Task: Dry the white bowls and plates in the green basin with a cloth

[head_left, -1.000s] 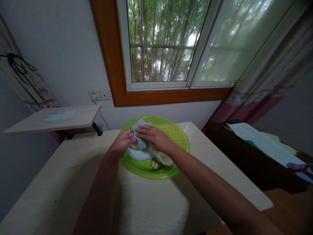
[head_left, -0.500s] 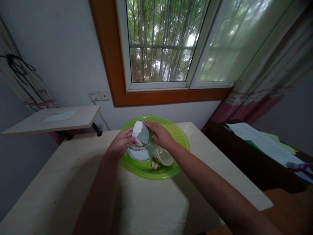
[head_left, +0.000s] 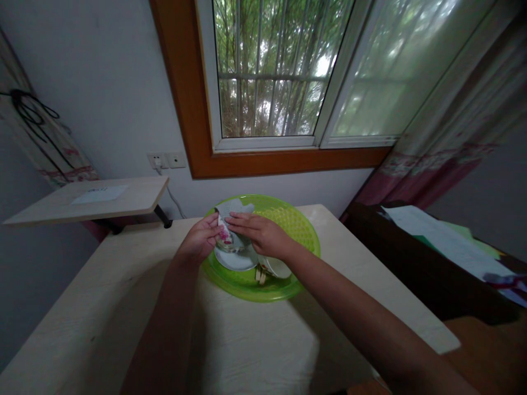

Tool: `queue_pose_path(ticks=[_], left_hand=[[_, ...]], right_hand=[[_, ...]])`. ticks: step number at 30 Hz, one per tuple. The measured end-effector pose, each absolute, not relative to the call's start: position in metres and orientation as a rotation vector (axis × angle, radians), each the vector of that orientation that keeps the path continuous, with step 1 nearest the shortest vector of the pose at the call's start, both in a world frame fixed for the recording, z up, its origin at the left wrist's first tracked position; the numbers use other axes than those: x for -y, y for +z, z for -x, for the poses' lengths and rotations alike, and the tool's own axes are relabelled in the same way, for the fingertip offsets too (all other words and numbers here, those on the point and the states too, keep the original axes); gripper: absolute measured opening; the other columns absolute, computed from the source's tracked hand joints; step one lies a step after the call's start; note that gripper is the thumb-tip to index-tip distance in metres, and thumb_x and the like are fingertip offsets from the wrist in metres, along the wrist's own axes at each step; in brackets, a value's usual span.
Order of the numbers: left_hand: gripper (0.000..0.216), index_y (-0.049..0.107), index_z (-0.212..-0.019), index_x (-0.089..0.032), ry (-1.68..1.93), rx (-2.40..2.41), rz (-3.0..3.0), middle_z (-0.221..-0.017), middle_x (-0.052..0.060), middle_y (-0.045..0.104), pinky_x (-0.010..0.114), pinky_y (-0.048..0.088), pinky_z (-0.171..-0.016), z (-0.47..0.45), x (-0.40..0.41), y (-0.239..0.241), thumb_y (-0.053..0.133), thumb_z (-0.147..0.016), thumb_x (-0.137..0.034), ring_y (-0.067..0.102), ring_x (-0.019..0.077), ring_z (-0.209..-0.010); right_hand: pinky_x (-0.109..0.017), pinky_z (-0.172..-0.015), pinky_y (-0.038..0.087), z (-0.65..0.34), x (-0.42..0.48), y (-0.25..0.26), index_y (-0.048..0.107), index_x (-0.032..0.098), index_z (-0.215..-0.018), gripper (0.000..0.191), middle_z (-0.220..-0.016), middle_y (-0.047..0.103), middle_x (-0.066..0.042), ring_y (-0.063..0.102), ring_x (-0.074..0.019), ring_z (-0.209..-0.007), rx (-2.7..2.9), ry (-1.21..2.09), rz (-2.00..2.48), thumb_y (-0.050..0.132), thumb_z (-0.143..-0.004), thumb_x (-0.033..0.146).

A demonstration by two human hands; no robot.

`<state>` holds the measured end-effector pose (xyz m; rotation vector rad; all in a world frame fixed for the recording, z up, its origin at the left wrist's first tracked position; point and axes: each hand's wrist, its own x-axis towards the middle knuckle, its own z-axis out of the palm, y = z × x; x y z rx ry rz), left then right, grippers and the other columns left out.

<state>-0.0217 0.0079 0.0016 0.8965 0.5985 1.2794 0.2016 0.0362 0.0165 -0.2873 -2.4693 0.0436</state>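
A round green plastic basin [head_left: 302,233] sits on the pale table [head_left: 123,307] below the window. Over its left part my left hand [head_left: 200,241] grips a small white cup with a pink flower print [head_left: 225,236]. My right hand [head_left: 257,236] presses a grey-white cloth [head_left: 233,209] against that cup, fingers closed over it. Beneath the hands lies a white saucer [head_left: 236,259]. Another white cup [head_left: 279,267] lies tilted in the basin under my right wrist, with some small pale pieces [head_left: 260,275] beside it.
A small side shelf [head_left: 88,198] with a paper on it juts out at the left, below a wall socket [head_left: 167,160]. A dark desk [head_left: 411,258] with papers stands at the right, next to a curtain. The window is right behind the basin.
The cup was tipped up with its mouth showing half a second ago; now it is turned down again and my right hand with the cloth covers it.
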Motion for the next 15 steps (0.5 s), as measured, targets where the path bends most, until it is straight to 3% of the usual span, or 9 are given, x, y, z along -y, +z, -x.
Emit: queue_pose_path(ticks=[6,10,15], left_hand=[[0.055,0.064,-0.126,-0.012,1.239,-0.591,-0.931,-0.116,0.013,0.074,0.027,0.058,-0.085,0.021,-0.004,0.002,0.074,-0.072,-0.004,0.072,0.0190,-0.096],[0.053,0.065,-0.125,-0.012,1.266,-0.594,-0.923,-0.116,0.014,0.074,0.026,0.057,-0.085,0.022,-0.005,0.001,0.074,-0.074,-0.006,0.072,0.0186,-0.096],[0.056,0.065,-0.128,-0.012,1.306,-0.594,-0.884,-0.116,0.013,0.074,0.024,0.057,-0.082,0.023,-0.007,0.000,0.073,-0.073,-0.003,0.072,0.0181,-0.094]], right_hand=[[-0.048,-0.119,0.041,-0.201,-0.043,0.014,0.042,0.028,-0.153,0.067,-0.156,0.048,-0.007,0.041,-0.0203,-0.147,2.344,0.065,0.434,0.047,-0.091,0.003],[-0.049,-0.118,0.043,-0.205,-0.047,0.011,0.039,0.029,-0.155,0.076,-0.158,0.046,-0.006,0.046,-0.0205,-0.144,2.279,0.112,0.546,0.046,-0.085,0.000],[-0.048,-0.118,0.043,-0.209,-0.043,0.014,0.046,0.029,-0.151,0.072,-0.156,0.048,-0.005,0.045,-0.0203,-0.144,2.273,0.112,0.447,0.045,-0.085,0.000]])
